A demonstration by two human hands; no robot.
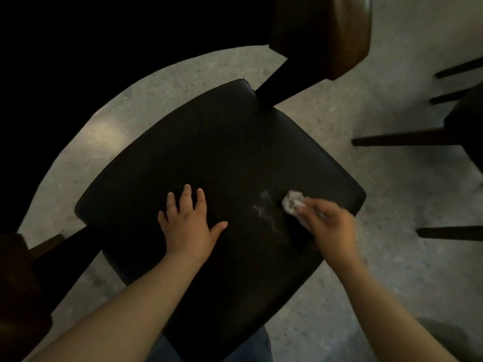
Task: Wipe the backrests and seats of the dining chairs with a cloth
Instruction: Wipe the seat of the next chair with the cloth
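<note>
A dark padded chair seat (219, 158) fills the middle of the view, seen from above. My left hand (189, 223) lies flat on it with fingers spread, near the seat's front left. My right hand (330, 223) grips a small crumpled white cloth (292, 202) and presses it on the seat's right side. A faint pale smear (264, 207) shows on the seat just left of the cloth. The chair's brown wooden backrest (329, 32) rises at the top right.
Speckled grey floor (352, 113) surrounds the chair. Dark legs of another chair (402, 139) reach in from the right edge. A large black round shape (78, 48), perhaps a table edge, covers the upper left. Dark wood (15, 270) stands at the lower left.
</note>
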